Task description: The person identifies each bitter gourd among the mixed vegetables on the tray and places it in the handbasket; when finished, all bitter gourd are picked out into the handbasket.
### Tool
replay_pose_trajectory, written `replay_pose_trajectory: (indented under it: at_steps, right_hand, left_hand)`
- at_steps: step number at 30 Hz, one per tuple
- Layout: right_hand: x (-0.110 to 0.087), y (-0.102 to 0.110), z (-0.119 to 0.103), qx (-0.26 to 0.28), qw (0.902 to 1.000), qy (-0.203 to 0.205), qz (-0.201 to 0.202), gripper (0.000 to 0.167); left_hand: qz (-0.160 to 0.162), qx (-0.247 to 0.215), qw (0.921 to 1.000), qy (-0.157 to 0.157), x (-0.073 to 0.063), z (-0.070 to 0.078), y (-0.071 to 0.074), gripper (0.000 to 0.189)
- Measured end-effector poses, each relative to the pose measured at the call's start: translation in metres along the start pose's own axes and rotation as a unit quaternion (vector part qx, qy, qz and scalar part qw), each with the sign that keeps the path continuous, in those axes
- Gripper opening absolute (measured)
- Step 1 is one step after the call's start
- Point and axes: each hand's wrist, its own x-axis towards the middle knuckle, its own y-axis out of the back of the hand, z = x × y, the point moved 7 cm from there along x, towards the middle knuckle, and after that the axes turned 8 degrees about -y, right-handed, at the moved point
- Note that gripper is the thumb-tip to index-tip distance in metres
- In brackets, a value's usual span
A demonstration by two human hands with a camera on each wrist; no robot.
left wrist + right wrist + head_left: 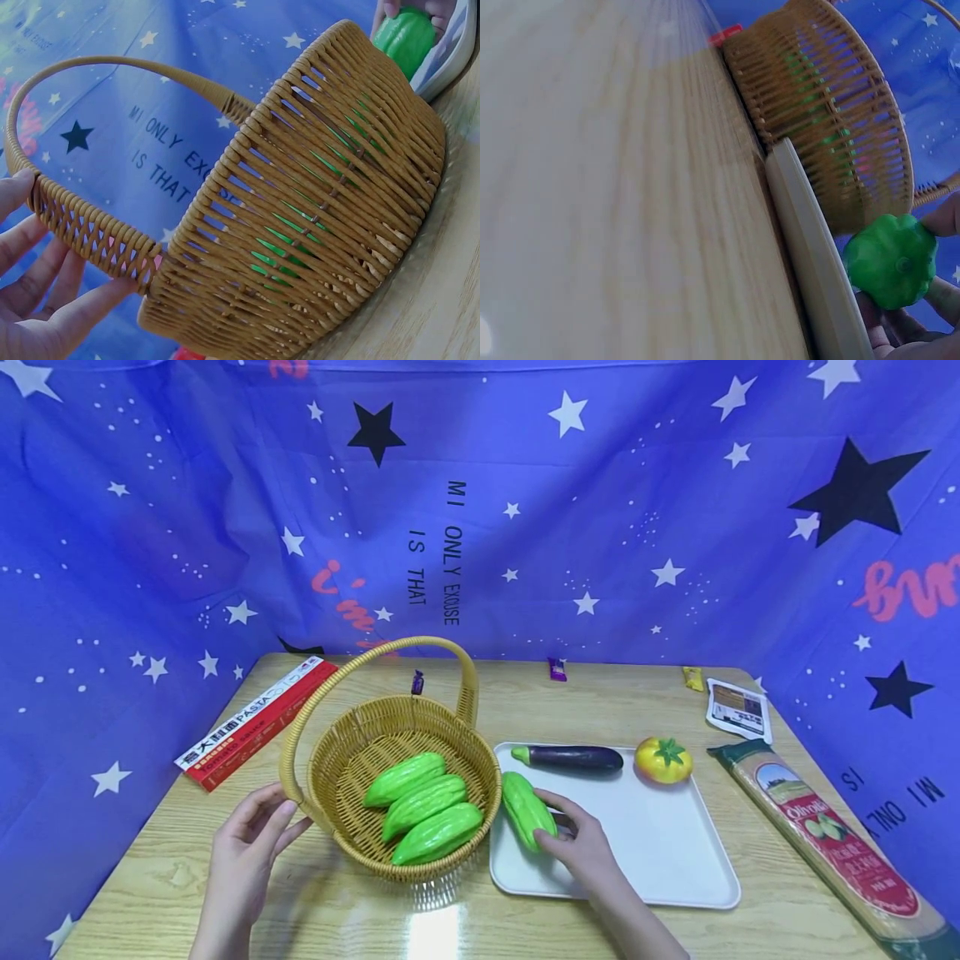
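Observation:
My right hand grips a glossy green ridged bitter melon at the left end of a white tray. In the right wrist view the bitter melon shows end-on between thumb and fingers, beside the tray's rim. Left of the tray stands a wicker basket with three similar bitter melons inside. My left hand holds the lower left part of the basket's handle, the digits on both sides of the wicker handle in the left wrist view.
On the tray lie an eggplant and a yellow-red tomato. A pasta box is behind the basket at left; a spaghetti bag and a white pouch lie at right. Small candies sit along the back edge.

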Motion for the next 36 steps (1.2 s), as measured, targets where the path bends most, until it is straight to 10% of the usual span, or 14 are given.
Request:
replay_pose_trajectory:
  at_steps: [21, 36]
  right_hand:
    - [0.006, 0.043, -0.006, 0.032, 0.9968, -0.052, 0.052, 0.05]
    - [0.004, 0.047, -0.04, 0.037, 0.9985, -0.002, 0.04, 0.048]
  left_hand:
    - [0.001, 0.001, 1.0, 0.002, 0.0, 0.001, -0.001, 0.021]
    - [0.006, 0.002, 1.0, 0.004, 0.0, 0.001, -0.001, 0.021]
